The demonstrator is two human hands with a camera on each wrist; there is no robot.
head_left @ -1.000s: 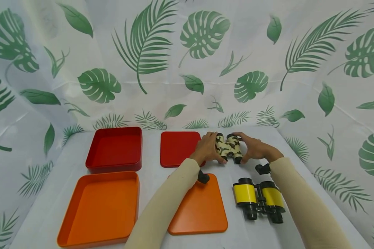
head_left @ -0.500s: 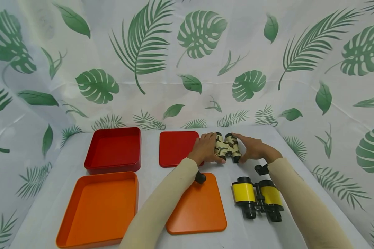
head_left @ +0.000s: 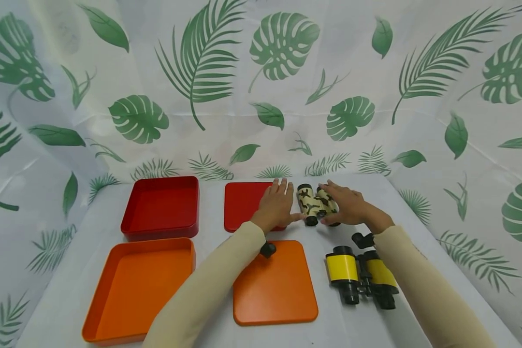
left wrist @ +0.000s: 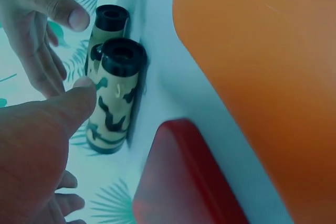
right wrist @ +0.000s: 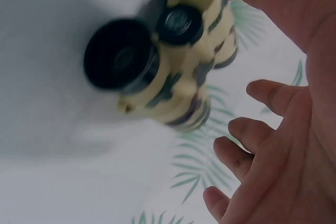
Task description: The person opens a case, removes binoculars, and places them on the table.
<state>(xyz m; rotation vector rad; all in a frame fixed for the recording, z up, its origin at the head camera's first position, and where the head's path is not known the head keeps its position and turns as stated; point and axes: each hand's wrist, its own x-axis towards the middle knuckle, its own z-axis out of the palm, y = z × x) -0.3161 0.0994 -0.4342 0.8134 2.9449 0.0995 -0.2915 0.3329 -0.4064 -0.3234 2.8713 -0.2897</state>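
Note:
Camouflage binoculars [head_left: 307, 204] rest on the white table at the back right, eyepieces toward the person. My left hand [head_left: 276, 205] is spread beside their left barrel, partly over the flat red lid [head_left: 240, 208]. In the left wrist view its thumb tip overlaps the binoculars [left wrist: 115, 100]. Fingers straight, my right hand [head_left: 351, 207] hovers at the right barrel and partly hides it in the head view. A gap separates most of the right hand's fingers from the binoculars [right wrist: 170, 95] in the right wrist view.
Black-and-yellow binoculars [head_left: 342, 268] lie nearer, beside the right sleeve. An orange lid [head_left: 282, 290] lies in front of the red one. At left stand an open red box [head_left: 161, 233] and, before it, an open orange box [head_left: 152, 244]. A leaf-print cloth [head_left: 226, 145] hangs behind.
Both hands gripped the camouflage binoculars from the sides earlier. They have loosened: the left hand has moved off leftward with fingers straightened, and the right has opened. The binoculars stay in place.

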